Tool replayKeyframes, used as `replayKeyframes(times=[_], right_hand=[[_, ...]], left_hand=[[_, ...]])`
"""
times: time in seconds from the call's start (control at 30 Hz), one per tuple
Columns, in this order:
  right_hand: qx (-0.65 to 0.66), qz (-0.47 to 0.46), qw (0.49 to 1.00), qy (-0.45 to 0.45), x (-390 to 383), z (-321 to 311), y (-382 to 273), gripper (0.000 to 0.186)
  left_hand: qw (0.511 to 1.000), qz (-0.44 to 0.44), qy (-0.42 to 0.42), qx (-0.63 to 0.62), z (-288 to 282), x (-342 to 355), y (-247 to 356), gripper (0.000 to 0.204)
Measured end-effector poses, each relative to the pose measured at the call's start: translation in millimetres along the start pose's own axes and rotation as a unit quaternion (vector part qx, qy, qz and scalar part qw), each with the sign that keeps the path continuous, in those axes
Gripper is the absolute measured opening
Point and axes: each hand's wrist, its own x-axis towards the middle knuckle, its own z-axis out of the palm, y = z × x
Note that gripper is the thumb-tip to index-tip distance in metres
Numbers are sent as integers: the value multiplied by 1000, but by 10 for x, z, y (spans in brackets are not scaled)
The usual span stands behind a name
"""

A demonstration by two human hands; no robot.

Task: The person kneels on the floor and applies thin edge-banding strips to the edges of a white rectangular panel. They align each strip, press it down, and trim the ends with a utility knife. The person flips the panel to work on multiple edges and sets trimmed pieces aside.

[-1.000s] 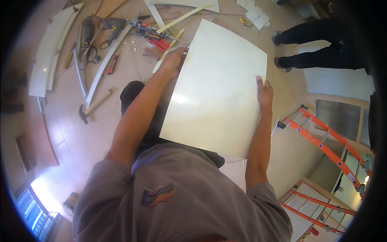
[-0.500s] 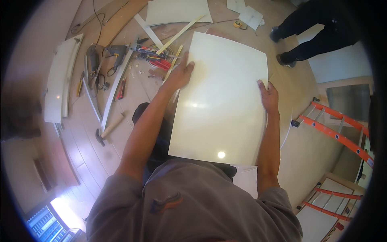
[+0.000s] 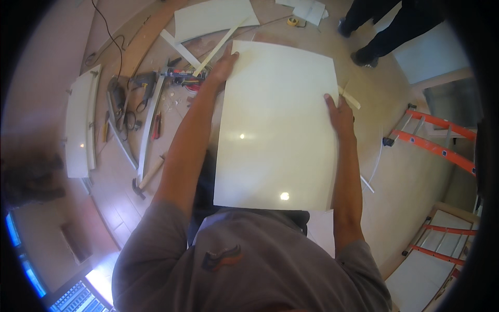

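A glossy white rectangular panel (image 3: pixel 275 130) is held up in front of my body, its near edge close to my shirt. My left hand (image 3: pixel 224 66) grips its left edge near the far corner, thumb on the top face and fingers mostly hidden beneath. On the opposite edge, somewhat nearer to me, my right hand (image 3: pixel 340 115) is closed in the same way, thumb on the face. A pale strip (image 3: pixel 349 97) shows just beyond my right hand; whether it touches the panel I cannot tell.
Left on the floor lie a drill (image 3: pixel 145 83), a hammer (image 3: pixel 148 177), metal strips (image 3: pixel 149 122) and a white panel (image 3: pixel 80 125). Another white panel (image 3: pixel 215 20) and a tape roll (image 3: pixel 294 22) are at the far side. A person (image 3: pixel 384 31) stands far right, near an orange ladder (image 3: pixel 439 138).
The view has turned, shifting the surroundings. The panel sits straighter in front of me, both hands still on its edges. The pale strip beyond my right hand shows more now.
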Motion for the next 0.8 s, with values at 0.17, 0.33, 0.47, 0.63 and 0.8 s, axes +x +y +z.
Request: replayKeyframes(times=[0.17, 0.33, 0.47, 0.63, 0.8], right_hand=[[-11, 34, 999, -13, 106, -16, 192, 65], [-32, 32, 998, -54, 274, 59, 302, 65], [-6, 21, 997, -72, 440, 90, 479, 65], [70, 35, 990, -118, 372, 193, 374, 65], [94, 23, 986, -134, -149, 231, 274, 79]], left_hand=[[999, 35, -28, -7, 171, -1039, 12, 73], [998, -5, -56, 21, 149, -2236, -2, 73], [995, -53, -68, -44, 202, -2962, 168, 73], [990, -126, 12, -54, 232, -3448, 185, 63], [989, -106, 98, 9, 184, -3589, 141, 52]])
